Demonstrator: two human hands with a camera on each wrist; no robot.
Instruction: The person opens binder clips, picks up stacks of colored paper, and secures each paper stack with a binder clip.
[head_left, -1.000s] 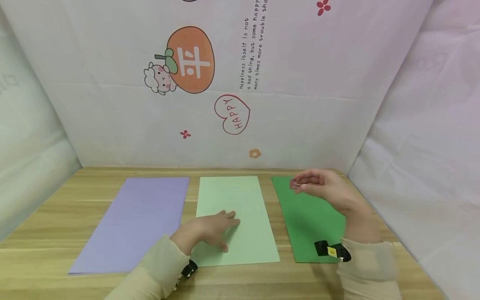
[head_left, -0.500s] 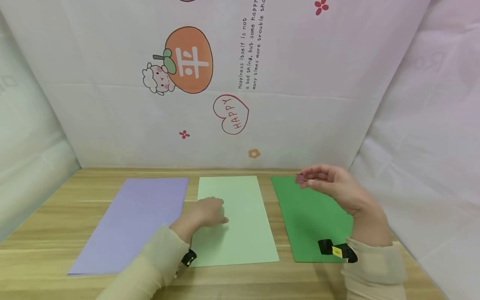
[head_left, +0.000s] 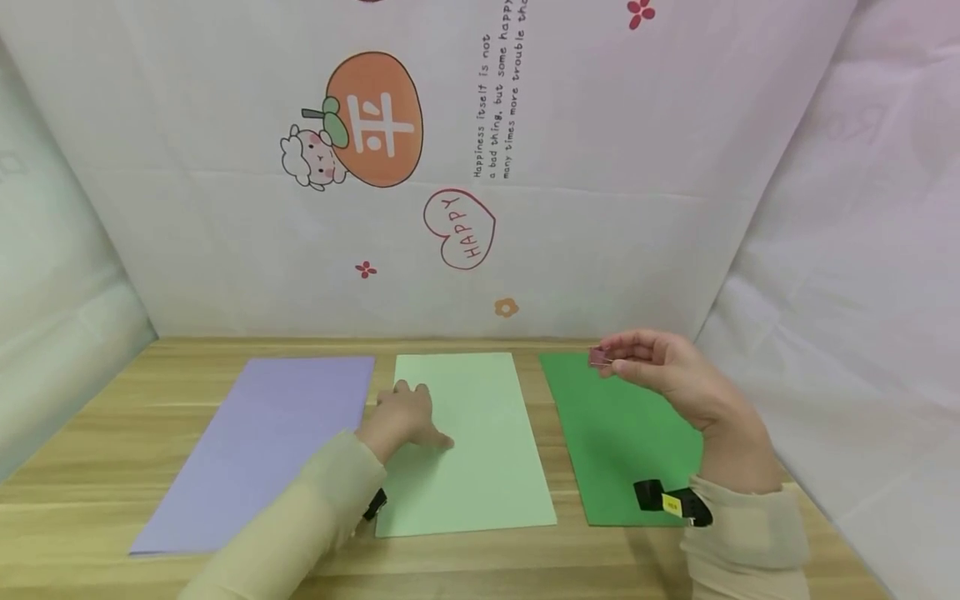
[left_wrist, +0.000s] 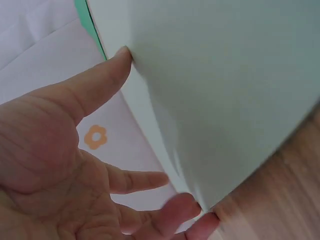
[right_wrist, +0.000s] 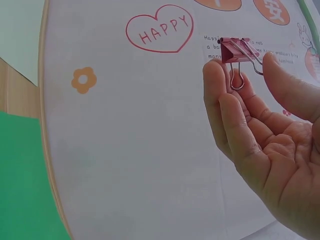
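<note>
The right hand (head_left: 671, 373) pinches a pink metal binder clip (head_left: 597, 356) right of the pale green paper rectangle (head_left: 487, 467); likely light, stiffly sprung, best squeezed by its wire handles (right_wrist: 239, 88). The left hand (head_left: 407, 417), thumb and fingers apart, touches that probably floppy paper.

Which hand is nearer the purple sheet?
Left. The left hand is just right of the purple sheet, at the pale green sheet; the right hand is farther right, holding the pink binder clip over the dark green sheet.
</note>
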